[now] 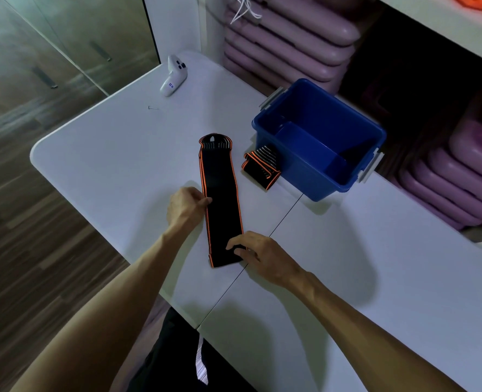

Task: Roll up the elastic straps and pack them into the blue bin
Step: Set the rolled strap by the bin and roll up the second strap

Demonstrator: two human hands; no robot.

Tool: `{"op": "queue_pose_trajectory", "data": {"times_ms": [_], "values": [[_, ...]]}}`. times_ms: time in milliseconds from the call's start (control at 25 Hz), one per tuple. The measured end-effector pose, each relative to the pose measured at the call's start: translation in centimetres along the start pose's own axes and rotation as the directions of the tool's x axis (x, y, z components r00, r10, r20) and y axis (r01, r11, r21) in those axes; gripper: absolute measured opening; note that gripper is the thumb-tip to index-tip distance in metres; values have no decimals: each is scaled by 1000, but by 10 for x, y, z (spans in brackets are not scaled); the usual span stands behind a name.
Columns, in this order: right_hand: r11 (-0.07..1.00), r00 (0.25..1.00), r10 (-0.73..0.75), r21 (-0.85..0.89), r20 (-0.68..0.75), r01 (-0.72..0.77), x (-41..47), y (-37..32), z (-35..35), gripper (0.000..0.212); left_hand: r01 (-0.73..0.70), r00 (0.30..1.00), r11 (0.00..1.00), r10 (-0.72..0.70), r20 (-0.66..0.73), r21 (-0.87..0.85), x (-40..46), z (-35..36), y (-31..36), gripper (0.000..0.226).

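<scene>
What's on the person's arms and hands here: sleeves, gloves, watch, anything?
Nothing visible. Both forearms are bare up to the frame edge, with no sleeves in view. The left hand and right hand have no gloves, rings or wristbands that show. Below the table edge, dark clothing with a white stripe is visible.

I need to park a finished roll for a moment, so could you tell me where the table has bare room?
The table is bare between the white controller and the flat strap, and again right of the right hand, below the blue bin. It is crowded between strap and bin, where a folded strap lies.
</scene>
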State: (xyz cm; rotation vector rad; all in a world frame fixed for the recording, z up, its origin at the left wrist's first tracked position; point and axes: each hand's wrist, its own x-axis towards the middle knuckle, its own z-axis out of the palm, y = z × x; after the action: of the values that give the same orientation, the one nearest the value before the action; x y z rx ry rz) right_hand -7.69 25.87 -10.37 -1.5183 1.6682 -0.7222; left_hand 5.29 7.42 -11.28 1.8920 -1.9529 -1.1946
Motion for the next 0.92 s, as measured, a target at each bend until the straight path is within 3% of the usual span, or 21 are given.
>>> {"op": "queue_pose_trajectory", "data": {"times_ms": [240,360,480,560,600,680,800,920], "values": [[1000,999,16,1,41,-16,9,-2,-2,20,-78,997,997,78,3,20,9,1,-5,17],[1000,1000,29,7,3,-29,8,-3,3,21,-248,968,964,251,-23,100,5,-1,-13,25],[998,996,58,28,-62,-56,4,-1,9,21,-606,791,790,611,-32,99,-18,-7,-21,20],[997,994,70,29,-89,-67,4,-2,11,21,-754,657,652,749,89,84,-43,-12,-36,23],[997,992,71,29,-100,-68,5,-3,12,20,-787,616,612,770,170,77,-55,-13,-47,26],[997,991,71,34,-116,-67,8,-3,12,18,-793,600,605,756,262,69,-71,-12,-69,33],[996,987,85,37,-137,-81,8,-4,15,16,-764,637,637,721,274,100,-70,-8,-78,41],[997,978,64,-24,-197,-70,4,-2,22,19,-784,616,606,737,278,131,-69,-10,-71,38]]}}
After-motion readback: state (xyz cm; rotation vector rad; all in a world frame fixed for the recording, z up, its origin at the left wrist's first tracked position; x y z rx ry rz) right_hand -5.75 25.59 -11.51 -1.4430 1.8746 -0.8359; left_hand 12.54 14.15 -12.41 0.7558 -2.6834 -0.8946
